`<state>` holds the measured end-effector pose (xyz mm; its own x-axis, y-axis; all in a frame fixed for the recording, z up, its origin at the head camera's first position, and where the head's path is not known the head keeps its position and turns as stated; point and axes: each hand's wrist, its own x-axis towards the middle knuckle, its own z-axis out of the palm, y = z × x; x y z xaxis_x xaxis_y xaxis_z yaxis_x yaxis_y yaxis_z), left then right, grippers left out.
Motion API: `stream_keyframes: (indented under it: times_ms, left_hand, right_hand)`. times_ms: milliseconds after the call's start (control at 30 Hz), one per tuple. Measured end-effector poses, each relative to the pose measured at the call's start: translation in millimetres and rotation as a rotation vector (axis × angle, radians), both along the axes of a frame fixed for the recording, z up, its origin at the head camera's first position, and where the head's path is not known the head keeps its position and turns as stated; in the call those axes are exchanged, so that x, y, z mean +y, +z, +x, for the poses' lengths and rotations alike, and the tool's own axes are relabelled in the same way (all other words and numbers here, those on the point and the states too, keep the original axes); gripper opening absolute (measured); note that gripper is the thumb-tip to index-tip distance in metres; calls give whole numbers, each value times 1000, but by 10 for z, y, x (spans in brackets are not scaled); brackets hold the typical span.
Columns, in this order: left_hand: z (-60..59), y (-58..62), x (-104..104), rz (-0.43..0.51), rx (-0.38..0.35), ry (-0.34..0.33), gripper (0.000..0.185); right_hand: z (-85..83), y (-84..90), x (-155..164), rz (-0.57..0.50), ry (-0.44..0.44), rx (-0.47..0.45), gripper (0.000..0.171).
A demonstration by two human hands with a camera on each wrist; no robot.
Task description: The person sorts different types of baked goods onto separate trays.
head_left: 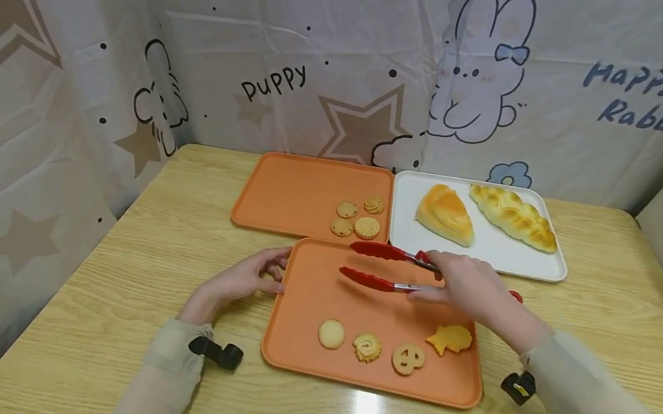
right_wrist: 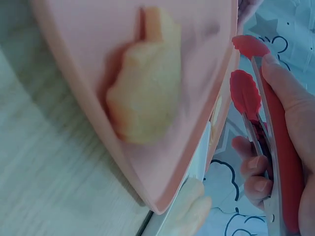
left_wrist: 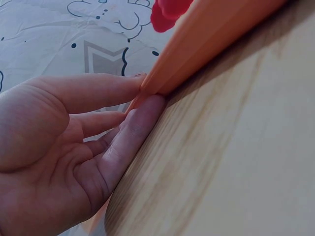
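My right hand (head_left: pixel 465 286) holds red-tipped tongs (right_wrist: pixel 283 142), their two jaws apart with nothing between them, above the near orange tray (head_left: pixel 291 360). At that tray's left rim is my left hand (head_left: pixel 242 276); the left wrist view shows its thumb and fingers (left_wrist: pixel 140 120) gripping the rim. Along the front of the tray lie a round plain cookie (head_left: pixel 331 334), a scalloped cookie (head_left: pixel 367 347), a pretzel-shaped cookie (head_left: pixel 408 360) and a fish-shaped cookie (head_left: pixel 449 339). The fish-shaped cookie appears large and blurred in the right wrist view.
Behind, a second orange tray (head_left: pixel 295 191) carries several cookies at its right end. Beside it a white tray (head_left: pixel 404 235) bears a triangular bread (head_left: pixel 447 214) and a braided loaf (head_left: pixel 514 217). A patterned cloth (head_left: pixel 354 47) hangs behind the wooden table (head_left: pixel 122 291).
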<state>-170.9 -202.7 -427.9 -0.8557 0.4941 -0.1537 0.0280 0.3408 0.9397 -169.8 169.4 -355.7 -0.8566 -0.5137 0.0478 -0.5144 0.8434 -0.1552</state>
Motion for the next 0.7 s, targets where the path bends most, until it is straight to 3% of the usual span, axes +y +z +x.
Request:
stream_keyframes:
  times_ms: [367,700]
  left_hand:
    - [2,0,-8,8,3,-2,76]
    - [13,27,5,-5,3,0,75]
  right_hand:
    - [306,24,59,-5,27,-43,59]
    - [496,6,69,-18,134,-7,69]
